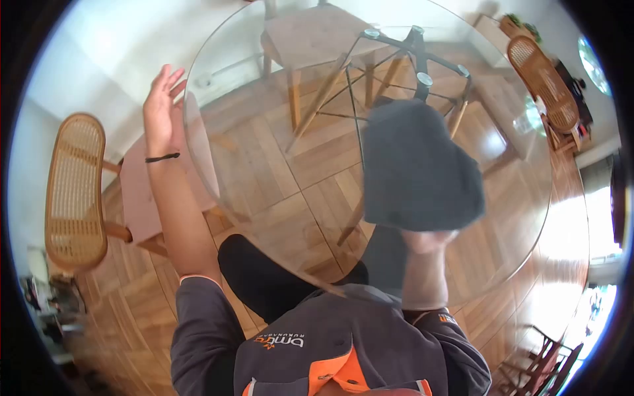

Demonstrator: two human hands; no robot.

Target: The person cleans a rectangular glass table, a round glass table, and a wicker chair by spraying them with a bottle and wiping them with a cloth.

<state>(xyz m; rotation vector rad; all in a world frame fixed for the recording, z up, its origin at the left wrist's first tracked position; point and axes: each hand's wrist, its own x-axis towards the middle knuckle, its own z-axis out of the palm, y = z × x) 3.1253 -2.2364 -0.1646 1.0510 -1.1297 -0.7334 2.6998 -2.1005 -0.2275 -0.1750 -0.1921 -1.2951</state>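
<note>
A dark grey cloth (422, 168) is spread over the round glass tabletop (264, 191), right of its middle. My right hand (429, 241) holds the cloth; only the wrist and heel of the hand show below its lower edge, and the fingers are hidden by it. My left hand (162, 109) is raised beside the left rim of the glass, fingers apart, with nothing in it. A thin black band (162, 158) circles that wrist. Through the glass, the table's dark metal and wooden leg frame (416, 56) shows.
A cane-backed chair (76, 191) with a pink seat stands at the left, partly under my left arm. Another pink-seated chair (320, 36) is beyond the table, and a further cane-backed chair (545, 82) at the far right. Wood parquet floor (125, 323) lies below.
</note>
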